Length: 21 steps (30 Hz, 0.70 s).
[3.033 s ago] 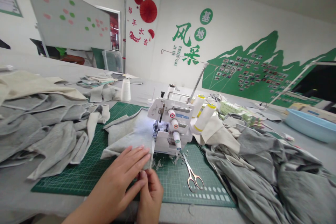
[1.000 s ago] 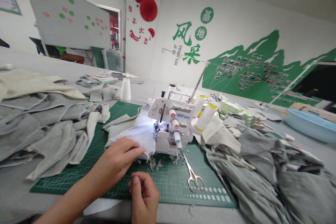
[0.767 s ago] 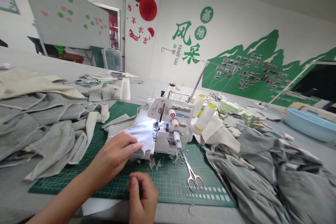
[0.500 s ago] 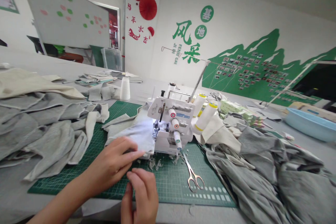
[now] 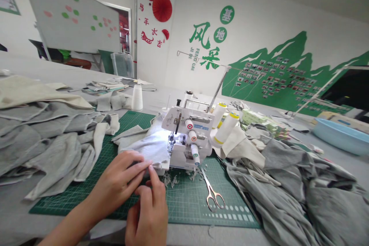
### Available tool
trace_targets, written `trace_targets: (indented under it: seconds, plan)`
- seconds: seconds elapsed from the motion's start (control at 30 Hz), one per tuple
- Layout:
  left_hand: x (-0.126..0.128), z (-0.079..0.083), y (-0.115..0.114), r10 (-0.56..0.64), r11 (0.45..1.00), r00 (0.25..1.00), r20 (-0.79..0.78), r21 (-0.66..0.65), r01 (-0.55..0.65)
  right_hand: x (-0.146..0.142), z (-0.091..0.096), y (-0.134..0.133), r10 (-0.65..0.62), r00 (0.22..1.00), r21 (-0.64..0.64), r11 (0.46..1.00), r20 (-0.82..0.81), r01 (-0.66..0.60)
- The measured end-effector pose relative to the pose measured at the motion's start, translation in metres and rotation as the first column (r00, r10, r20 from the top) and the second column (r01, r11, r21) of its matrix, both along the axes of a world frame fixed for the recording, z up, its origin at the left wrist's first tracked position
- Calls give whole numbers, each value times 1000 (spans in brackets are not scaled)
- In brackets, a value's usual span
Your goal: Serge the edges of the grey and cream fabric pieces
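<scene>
A white overlock sewing machine (image 5: pixel 187 134) stands on a green cutting mat (image 5: pixel 187 211), its lamp lit. A light grey fabric piece (image 5: pixel 147 146) runs under its presser foot. My left hand (image 5: pixel 118 177) lies on the fabric's front edge, fingers gathering it close to the machine. My right hand (image 5: pixel 147 207) comes up from below, its index fingertip meeting the left fingertips at that edge. Rose-gold scissors (image 5: pixel 211 196) lie on the mat to the right, and fluffy fabric trimmings (image 5: pixel 170 180) lie in front of the machine.
Heaped grey fabric pieces (image 5: pixel 43 134) cover the table's left, and a larger grey pile (image 5: pixel 288 192) lies at right. Thread cones (image 5: pixel 226 128) stand on the machine, with a white cone (image 5: pixel 137 98) behind the mat. A pale blue basin (image 5: pixel 340 130) sits far right.
My right hand has risen from the mat to the fabric edge, reaching my left fingertips. My left hand has shifted slightly down and left, and the fabric has been smoothed toward the machine.
</scene>
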<state>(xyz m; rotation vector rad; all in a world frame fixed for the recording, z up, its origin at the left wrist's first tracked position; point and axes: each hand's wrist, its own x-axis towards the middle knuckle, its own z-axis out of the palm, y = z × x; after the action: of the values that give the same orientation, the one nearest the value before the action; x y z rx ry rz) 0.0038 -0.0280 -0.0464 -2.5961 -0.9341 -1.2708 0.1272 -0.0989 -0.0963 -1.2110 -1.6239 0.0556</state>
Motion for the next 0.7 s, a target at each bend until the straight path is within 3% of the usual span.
trace_targets:
  seconds: [0.2, 0.37, 0.47, 0.57, 0.7]
  plan:
    - [-3, -6, 1, 13, 1000, 1000, -7, 5, -13, -2, 0, 3, -44, 998, -8, 999, 51, 45]
    - [-9, -6, 6, -38, 999, 999, -29, 10, 38, 7, 12, 10, -52, 985, 3, 999, 167, 52]
    - [-13, 5, 11, -93, 996, 993, -78, -15, 92, 11, 18, 12, -91, 975, 15, 996, 202, 89]
    - [-13, 24, 20, -160, 980, 980, -117, -140, 143, 12, 17, 11, -122, 970, -8, 992, 211, 127]
    - [-5, 44, 42, -321, 891, 941, -106, -369, 263, 11, 9, 9, -142, 971, -29, 988, 194, 150]
